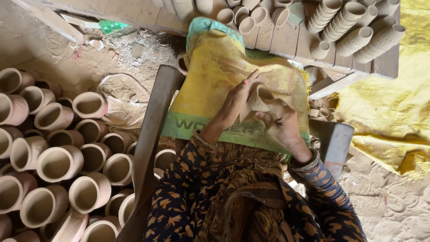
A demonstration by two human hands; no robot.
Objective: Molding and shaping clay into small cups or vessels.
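Observation:
A small unfired clay cup (260,97) lies between my two hands, above a yellow woven sack (215,71) draped over my lap. My left hand (235,104) cups its left side with the fingers wrapped over the rim. My right hand (281,123), dusty with clay, grips the cup from below and to the right. Both sleeves are dark with an orange leaf print.
A heap of pale clay cups (58,163) lies on the ground at left. Stacked cups (345,22) rest on a wooden board (286,40) at the top. A grey metal seat frame (152,134) flanks my legs. Yellow sheeting (385,107) covers the ground at right.

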